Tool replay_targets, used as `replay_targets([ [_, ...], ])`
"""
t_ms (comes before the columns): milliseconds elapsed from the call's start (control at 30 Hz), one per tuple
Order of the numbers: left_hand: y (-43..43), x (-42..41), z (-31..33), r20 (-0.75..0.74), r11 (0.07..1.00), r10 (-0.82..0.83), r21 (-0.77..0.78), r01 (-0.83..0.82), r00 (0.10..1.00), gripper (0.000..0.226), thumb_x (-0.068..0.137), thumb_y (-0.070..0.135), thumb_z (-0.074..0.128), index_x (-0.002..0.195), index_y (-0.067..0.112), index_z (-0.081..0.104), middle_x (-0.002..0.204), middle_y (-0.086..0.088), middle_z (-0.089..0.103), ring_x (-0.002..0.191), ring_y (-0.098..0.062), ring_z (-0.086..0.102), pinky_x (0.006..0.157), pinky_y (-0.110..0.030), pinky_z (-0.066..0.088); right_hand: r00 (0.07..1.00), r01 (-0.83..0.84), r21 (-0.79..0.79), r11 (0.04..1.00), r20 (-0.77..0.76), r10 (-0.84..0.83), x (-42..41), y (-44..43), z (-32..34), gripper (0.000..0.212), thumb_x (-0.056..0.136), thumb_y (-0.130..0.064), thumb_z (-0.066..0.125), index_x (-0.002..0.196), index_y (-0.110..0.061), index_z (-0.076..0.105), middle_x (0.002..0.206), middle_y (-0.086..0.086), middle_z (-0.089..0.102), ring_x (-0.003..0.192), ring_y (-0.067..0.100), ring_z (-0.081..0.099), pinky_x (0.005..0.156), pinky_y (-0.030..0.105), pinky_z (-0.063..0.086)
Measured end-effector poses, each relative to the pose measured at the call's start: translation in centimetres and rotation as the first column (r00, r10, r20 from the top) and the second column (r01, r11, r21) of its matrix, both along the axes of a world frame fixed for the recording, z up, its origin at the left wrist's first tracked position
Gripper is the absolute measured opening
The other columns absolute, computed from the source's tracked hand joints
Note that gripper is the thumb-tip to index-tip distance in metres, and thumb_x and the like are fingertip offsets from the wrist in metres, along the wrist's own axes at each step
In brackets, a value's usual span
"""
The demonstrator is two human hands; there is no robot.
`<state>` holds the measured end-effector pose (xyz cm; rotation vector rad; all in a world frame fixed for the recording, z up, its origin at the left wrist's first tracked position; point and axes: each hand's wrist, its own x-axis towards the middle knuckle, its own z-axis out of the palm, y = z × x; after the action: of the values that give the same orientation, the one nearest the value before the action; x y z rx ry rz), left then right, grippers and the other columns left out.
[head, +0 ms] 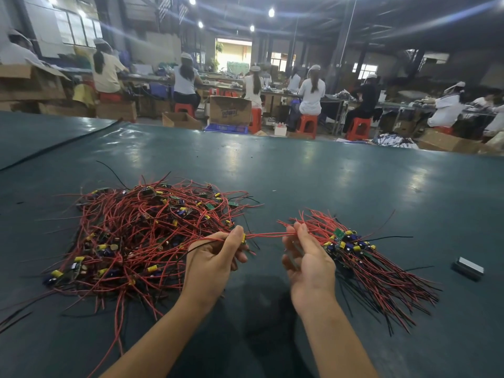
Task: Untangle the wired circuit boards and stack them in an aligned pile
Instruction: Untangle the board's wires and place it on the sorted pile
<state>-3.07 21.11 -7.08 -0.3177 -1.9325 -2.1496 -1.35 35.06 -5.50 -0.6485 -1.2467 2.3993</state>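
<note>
Head view: a small aligned pile (351,246) of wired boards is laid on the desk (300,170) by the right hand (308,257), while a far larger tangled heap (136,227) is left to sort by the left hand (215,255). One board (243,238) is pinched in the left fingers (237,232), its red wires (267,235) gripped by the right fingers (302,229). Most of the work is judged undone. Print on a cardboard box (230,110) cannot be read.

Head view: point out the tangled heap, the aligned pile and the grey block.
tangled heap (141,233), head view, middle of the wires
aligned pile (351,244), head view, its stacked boards
grey block (469,267), head view, top face
</note>
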Motion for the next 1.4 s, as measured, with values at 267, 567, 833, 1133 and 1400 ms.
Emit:
replay_targets([
  [267,-0.2,-0.3,0.3,0.033,0.998,0.005,0.058,-0.007,0.999,0.036,0.082,0.046,0.06,0.063,0.017,0.07,0.058,-0.004,0.066,0.048,-0.006,0.054,0.048,-0.015,0.043,0.997,0.056,-0.079,0.995,-0.044,-0.06,0.4,-0.3,0.4,0.012,0.094,-0.01,0.063,0.09,-0.018,0.072,0.062,0.002,0.072,0.05,0.009,0.067,0.04,0.014,0.045],
  [567,-0.3,-0.4,0.3,0.017,0.998,-0.007,0.069,0.006,1.0,0.037,0.081,0.05,0.06,0.064,0.019,0.07,0.057,-0.002,0.065,0.046,-0.006,0.052,0.048,-0.014,0.042,0.993,0.001,-0.142,0.99,-0.116,-0.018,0.4,0.1,0.7,0.012,0.096,-0.015,0.06,0.098,-0.018,0.071,0.07,0.005,0.075,0.052,0.009,0.066,0.042,0.015,0.045],
  [833,-1.1,-0.6,1.4,0.209,0.868,-0.367,0.427,0.253,0.906,0.047,0.075,0.065,0.053,0.056,0.023,0.064,0.061,0.0,0.058,0.049,-0.011,0.052,0.045,-0.021,0.044,0.963,-0.229,-0.237,0.944,-0.198,0.183,0.5,1.2,-0.2,0.065,0.094,-0.07,0.026,0.115,-0.022,0.065,0.097,0.008,0.077,0.066,0.016,0.072,0.048,0.02,0.05],
  [1133,-0.8,0.8,1.8,0.234,0.65,-0.76,0.281,0.706,0.607,0.057,0.07,0.068,0.067,0.066,0.013,0.058,0.052,0.003,0.048,0.044,-0.008,0.046,0.049,-0.018,0.039,0.743,-0.633,0.292,0.717,-0.029,0.668,0.9,-2.4,-0.6,0.053,0.078,-0.063,0.066,0.057,-0.015,0.07,0.048,0.003,0.056,0.041,0.016,0.053,0.047,0.025,0.049],
  [1400,-0.9,0.5,1.2,0.354,0.741,-0.666,0.213,0.637,0.656,0.045,0.075,0.056,0.058,0.052,0.018,0.061,0.048,0.002,0.05,0.043,-0.007,0.047,0.049,-0.018,0.043,0.757,-0.626,0.234,0.744,-0.049,0.652,1.3,-2.5,-0.2,0.036,0.076,-0.044,0.069,0.082,-0.009,0.07,0.054,0.006,0.053,0.043,0.015,0.049,0.043,0.026,0.044],
])
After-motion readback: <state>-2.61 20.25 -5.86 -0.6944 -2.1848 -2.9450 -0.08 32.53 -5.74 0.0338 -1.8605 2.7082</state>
